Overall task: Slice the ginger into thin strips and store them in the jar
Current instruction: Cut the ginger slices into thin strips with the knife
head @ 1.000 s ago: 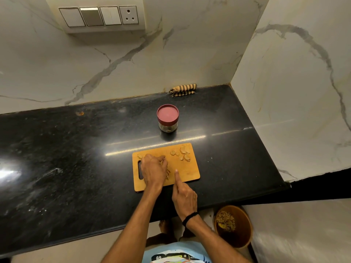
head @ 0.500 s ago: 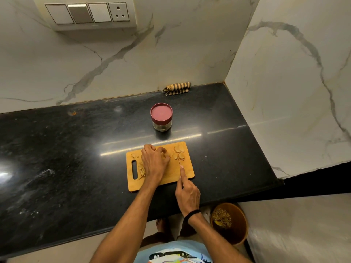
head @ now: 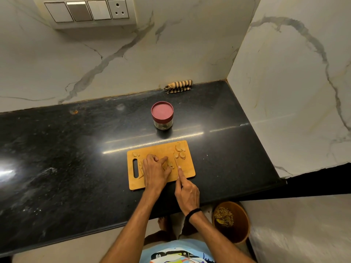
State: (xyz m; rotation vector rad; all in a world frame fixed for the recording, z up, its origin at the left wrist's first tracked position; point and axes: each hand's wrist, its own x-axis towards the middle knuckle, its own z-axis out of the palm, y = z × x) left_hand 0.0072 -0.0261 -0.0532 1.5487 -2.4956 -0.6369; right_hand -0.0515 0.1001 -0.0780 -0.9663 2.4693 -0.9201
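Centrally, fingers (head: pixel 152 159) of L hand (head: pixel 154 172) are curled, tips bunched on a ginger (head: pixel 170 164) piece, pinning it to the board (head: pixel 188 168). R hand (head: pixel 187 194), lower centre, is wrapped round a knife (head: pixel 176 162) handle; index finger (head: pixel 179 172) lies straight along the spine. The blade points away from the person & sits just R of the held piece; whether the edge touches the board can't be told. R wrist has a black band (head: pixel 193 212).

Loose ginger: pale slices (head: pixel 180 151) in the board's upper-R corner, thin strips (head: pixel 140 168) just L of L hand beside the handle slot, and a small bit (head: pixel 135 154) near the upper-L corner.

Board lies flat on a black counter (head: pixel 76 149), close to its near edge. Jar (head: pixel 163 124) stands upright above the board in frame, apart from it, red lid (head: pixel 162 112) on; contents unclear.

Periphery: striped cloth (head: pixel 179 86) folded at the wall (head: pixel 133 59) foot, upper centre; switch panel (head: pixel 87 11) w/ socket, upper L; brown bin (head: pixel 241 224) holding scraps on the floor, lower R.
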